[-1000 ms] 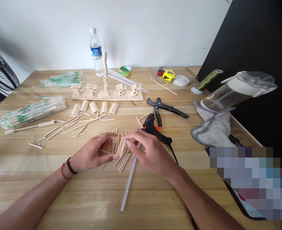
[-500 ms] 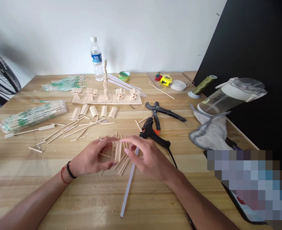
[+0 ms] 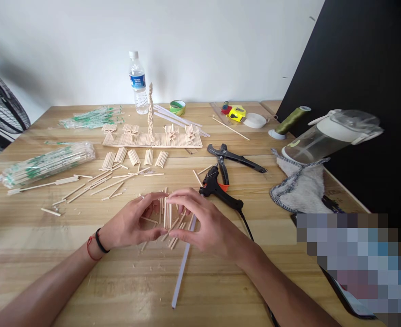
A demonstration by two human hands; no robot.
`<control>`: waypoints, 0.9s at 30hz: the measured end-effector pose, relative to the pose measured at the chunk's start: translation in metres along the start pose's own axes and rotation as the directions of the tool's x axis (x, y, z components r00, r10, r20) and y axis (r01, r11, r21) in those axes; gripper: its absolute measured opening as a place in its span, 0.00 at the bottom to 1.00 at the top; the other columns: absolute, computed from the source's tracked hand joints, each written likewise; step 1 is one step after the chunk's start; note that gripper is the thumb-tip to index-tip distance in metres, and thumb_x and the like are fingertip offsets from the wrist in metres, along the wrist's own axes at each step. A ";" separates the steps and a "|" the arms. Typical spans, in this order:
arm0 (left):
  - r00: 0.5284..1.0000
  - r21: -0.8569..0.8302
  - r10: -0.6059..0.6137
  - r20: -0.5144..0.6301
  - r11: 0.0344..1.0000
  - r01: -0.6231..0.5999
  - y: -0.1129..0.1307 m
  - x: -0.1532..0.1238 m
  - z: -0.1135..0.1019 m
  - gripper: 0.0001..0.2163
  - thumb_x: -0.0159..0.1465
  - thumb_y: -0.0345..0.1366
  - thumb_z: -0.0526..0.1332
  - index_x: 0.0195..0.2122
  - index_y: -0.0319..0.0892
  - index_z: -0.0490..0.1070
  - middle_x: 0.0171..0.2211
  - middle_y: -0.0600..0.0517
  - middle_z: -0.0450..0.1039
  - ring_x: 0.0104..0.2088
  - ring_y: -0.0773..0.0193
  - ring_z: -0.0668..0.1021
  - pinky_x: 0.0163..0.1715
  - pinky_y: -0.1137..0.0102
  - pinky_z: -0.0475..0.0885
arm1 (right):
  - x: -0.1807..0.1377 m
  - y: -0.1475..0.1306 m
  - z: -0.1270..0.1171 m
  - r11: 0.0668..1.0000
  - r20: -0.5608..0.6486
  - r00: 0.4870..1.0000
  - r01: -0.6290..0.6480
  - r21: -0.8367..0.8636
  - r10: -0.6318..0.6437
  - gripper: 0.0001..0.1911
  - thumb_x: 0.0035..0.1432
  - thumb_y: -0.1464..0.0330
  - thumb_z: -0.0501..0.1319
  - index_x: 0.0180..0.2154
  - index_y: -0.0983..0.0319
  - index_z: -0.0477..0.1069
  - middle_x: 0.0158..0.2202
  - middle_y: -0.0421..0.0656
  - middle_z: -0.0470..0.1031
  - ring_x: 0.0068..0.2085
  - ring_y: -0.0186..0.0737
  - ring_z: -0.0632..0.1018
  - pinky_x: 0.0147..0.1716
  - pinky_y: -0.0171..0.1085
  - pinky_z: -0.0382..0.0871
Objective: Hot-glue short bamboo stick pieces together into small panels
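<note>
A loose bunch of short wooden sticks [image 3: 168, 214] lies on the wooden table [image 3: 220, 281] in front of me. My left hand [image 3: 132, 223] and my right hand [image 3: 200, 225] curl around the bunch from both sides. Their forefingers meet above the sticks and their thumbs close in below, fingertips touching the sticks. A red and a black band sit on my left wrist. A pale glue stick [image 3: 183, 265] runs from under my right hand toward me.
A black glue gun [image 3: 217, 188] and black cutters [image 3: 232, 156] lie right of my hands. Behind are small stick panels [image 3: 134, 157], a stick platform with a tower [image 3: 152, 138], a water bottle [image 3: 137, 84], chopstick packets [image 3: 43, 163], a clear jug [image 3: 333, 134] on a towel [image 3: 299, 190].
My right hand has moved left and curled in toward my left hand, so the two now enclose the bunch of sticks. The view shifted slightly.
</note>
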State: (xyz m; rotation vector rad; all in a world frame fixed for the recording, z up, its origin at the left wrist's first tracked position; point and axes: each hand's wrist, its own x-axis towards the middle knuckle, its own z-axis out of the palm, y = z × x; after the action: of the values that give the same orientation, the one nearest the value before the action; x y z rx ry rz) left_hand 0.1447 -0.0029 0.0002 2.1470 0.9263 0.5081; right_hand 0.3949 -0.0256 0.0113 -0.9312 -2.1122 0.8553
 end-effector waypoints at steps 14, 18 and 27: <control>1.000 -0.035 0.019 -0.001 0.999 -0.019 -0.001 0.000 -0.001 0.31 0.67 0.51 0.67 0.65 0.42 0.60 0.33 0.55 0.70 0.31 0.63 0.70 0.33 0.70 0.66 | 0.000 -0.001 0.005 1.000 -0.053 0.999 -0.007 0.007 0.007 0.26 0.60 0.71 0.71 0.58 0.56 0.68 0.57 0.49 0.74 0.53 0.49 0.78 0.55 0.49 0.77; 1.000 -0.050 0.011 0.013 0.999 -0.010 0.000 0.000 -0.001 0.30 0.67 0.49 0.68 0.64 0.43 0.61 0.31 0.57 0.68 0.30 0.64 0.69 0.32 0.71 0.65 | 0.000 -0.001 0.004 1.000 -0.039 0.999 -0.020 0.012 0.020 0.26 0.59 0.71 0.71 0.57 0.57 0.68 0.55 0.48 0.74 0.42 0.42 0.79 0.46 0.44 0.79; 0.999 -0.047 0.044 0.020 0.998 -0.043 0.001 0.000 -0.002 0.29 0.68 0.46 0.66 0.65 0.42 0.60 0.37 0.51 0.74 0.35 0.61 0.75 0.37 0.69 0.69 | -0.002 -0.001 0.003 1.000 -0.045 0.999 -0.019 -0.013 0.018 0.28 0.58 0.72 0.73 0.57 0.57 0.68 0.55 0.47 0.74 0.47 0.43 0.79 0.49 0.43 0.78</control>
State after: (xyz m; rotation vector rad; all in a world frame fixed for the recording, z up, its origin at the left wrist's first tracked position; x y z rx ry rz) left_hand 0.1443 -0.0021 0.0023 2.1303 0.8495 0.5224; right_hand 0.3926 -0.0285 0.0098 -0.9695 -2.0764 0.8231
